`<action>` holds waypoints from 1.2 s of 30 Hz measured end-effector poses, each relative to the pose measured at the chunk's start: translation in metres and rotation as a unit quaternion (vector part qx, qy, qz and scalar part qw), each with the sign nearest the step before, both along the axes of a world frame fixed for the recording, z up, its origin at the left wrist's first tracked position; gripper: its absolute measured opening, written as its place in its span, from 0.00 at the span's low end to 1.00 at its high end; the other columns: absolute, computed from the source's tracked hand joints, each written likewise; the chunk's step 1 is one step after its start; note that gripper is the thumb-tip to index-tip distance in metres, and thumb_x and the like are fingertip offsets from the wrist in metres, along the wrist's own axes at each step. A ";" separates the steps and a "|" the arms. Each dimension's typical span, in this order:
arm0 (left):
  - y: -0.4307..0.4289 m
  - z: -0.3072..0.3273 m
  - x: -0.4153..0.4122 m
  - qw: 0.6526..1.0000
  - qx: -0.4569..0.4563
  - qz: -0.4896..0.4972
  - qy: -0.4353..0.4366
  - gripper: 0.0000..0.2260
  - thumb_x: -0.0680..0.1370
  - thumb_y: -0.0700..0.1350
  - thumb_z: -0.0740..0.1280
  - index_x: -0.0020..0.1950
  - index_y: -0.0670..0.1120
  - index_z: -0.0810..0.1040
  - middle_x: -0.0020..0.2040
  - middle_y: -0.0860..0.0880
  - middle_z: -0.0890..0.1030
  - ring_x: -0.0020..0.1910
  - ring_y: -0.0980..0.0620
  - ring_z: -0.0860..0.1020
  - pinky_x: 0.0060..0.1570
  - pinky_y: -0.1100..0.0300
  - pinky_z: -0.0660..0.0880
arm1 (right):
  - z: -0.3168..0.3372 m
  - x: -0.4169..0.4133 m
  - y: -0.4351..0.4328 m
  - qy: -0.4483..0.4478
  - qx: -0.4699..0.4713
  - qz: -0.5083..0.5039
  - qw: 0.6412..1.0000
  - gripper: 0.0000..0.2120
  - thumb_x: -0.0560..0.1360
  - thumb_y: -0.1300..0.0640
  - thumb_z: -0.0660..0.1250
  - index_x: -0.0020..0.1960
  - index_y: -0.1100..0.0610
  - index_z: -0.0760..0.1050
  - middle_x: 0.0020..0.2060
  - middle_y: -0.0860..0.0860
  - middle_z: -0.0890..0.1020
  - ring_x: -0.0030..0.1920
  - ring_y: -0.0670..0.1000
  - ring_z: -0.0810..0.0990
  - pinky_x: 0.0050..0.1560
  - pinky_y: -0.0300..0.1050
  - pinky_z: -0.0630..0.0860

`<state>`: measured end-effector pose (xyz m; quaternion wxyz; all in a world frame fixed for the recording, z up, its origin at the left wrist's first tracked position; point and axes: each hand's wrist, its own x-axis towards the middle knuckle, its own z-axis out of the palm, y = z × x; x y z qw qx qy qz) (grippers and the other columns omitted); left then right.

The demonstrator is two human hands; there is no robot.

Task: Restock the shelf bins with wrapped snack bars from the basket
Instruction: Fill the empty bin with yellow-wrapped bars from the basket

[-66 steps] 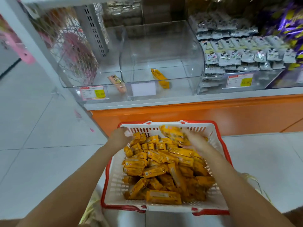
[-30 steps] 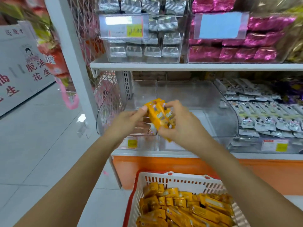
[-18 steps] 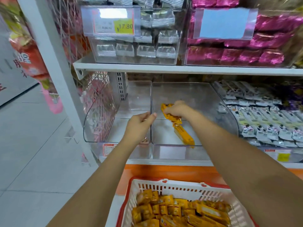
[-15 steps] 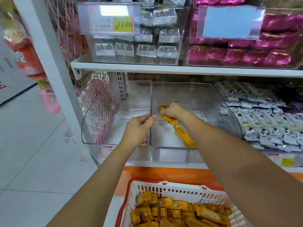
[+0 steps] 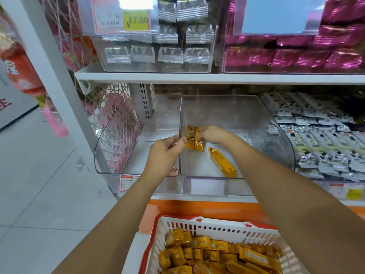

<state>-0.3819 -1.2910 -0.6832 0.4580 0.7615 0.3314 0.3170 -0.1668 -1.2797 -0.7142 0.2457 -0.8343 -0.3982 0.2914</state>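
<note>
From the head camera, the right hand (image 5: 212,133) reaches into the clear middle bin (image 5: 227,107) on the lower shelf and pinches two yellow snack bars (image 5: 194,138) side by side, close to its left wall. The left hand (image 5: 165,153) sits at that same wall, fingers loosely curled, one fingertip touching the bars. Whether it grips the wall I cannot tell. A loose bar (image 5: 222,162) lies (at a slant) near the bin's front. Below, the white basket (image 5: 199,224) – red-rimmed – holds a heap of bars (image 5: 207,256). Silver packets (image 5: 320,139) fill the bin to the right.
</note>
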 end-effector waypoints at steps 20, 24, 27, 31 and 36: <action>-0.005 0.007 0.000 1.000 -0.008 -0.001 0.000 0.08 0.81 0.49 0.61 0.46 0.54 0.79 0.33 0.52 0.74 0.26 0.66 0.72 0.29 0.75 0.65 | 0.003 0.014 -0.041 -0.198 -0.141 -0.082 0.966 0.19 0.74 0.44 0.69 0.41 0.59 0.69 0.38 0.53 0.73 0.45 0.55 0.74 0.40 0.42 0.68; -0.004 0.004 0.002 1.000 -0.015 -0.010 -0.013 0.06 0.80 0.49 0.62 0.47 0.58 0.77 0.33 0.52 0.75 0.27 0.68 0.73 0.30 0.76 0.66 | -0.006 0.014 -0.028 -0.109 -0.053 -0.102 0.987 0.20 0.80 0.47 0.61 0.37 0.60 0.67 0.33 0.54 0.72 0.37 0.55 0.74 0.35 0.44 0.69; -0.002 0.003 0.003 1.000 -0.010 -0.008 -0.010 0.09 0.80 0.48 0.62 0.43 0.59 0.78 0.22 0.60 0.74 0.27 0.69 0.73 0.31 0.76 0.66 | -0.002 0.015 -0.028 0.072 0.030 -0.133 0.988 0.11 0.81 0.62 0.58 0.40 0.59 0.71 0.39 0.56 0.76 0.35 0.53 0.76 0.34 0.41 0.78; 0.000 0.000 0.003 1.000 -0.002 0.002 -0.013 0.10 0.80 0.48 0.63 0.41 0.60 0.78 0.26 0.65 0.77 0.31 0.70 0.75 0.34 0.76 0.68 | 0.005 0.009 -0.039 0.208 0.093 -0.171 0.959 0.12 0.81 0.68 0.55 0.62 0.70 0.71 0.49 0.61 0.79 0.40 0.54 0.78 0.38 0.40 0.79; -0.003 -0.007 0.003 0.998 0.031 0.047 -0.019 0.12 0.79 0.49 0.64 0.37 0.49 0.80 0.25 0.56 0.73 0.29 0.60 0.70 0.35 0.64 0.67 | 0.022 0.000 -0.050 0.079 0.064 -0.112 0.988 0.16 0.80 0.65 0.57 0.65 0.68 0.72 0.62 0.64 0.76 0.60 0.61 0.76 0.62 0.52 0.72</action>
